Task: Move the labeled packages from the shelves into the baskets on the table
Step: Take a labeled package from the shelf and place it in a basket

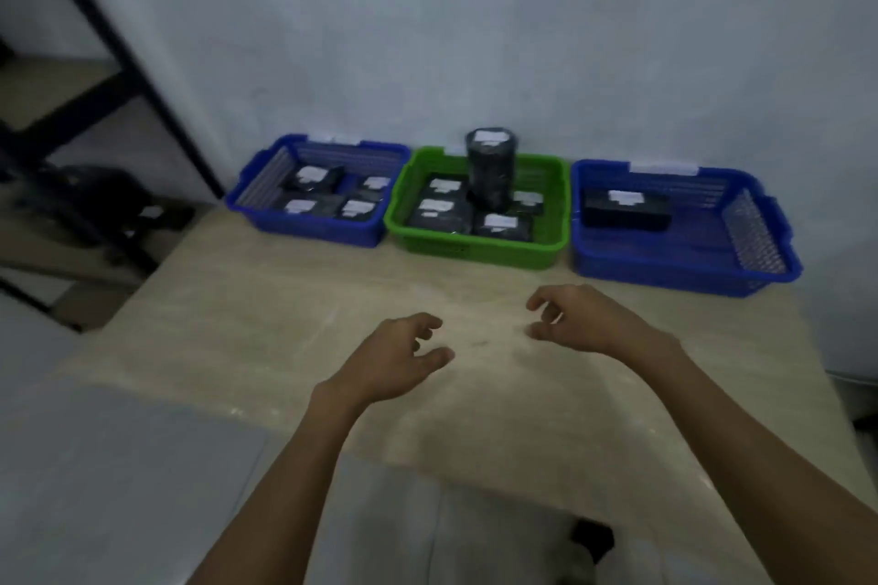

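Observation:
Three baskets stand in a row at the back of the table against the wall. The left blue basket [266,214] holds several black packages with white labels. The green basket [551,223] in the middle holds several flat black packages and an upright black cylinder package [490,171]. The right blue basket [674,261] holds one black box package [626,207]. My left hand [394,359] and my right hand [577,316] hover over the table in front of the baskets, both empty with fingers loosely curled and apart.
A black metal shelf frame [119,62] stands at the left with a dark package [95,200] on a lower shelf. The beige table [285,323] ends at a front edge near my forearms. The pale wall is right behind the baskets.

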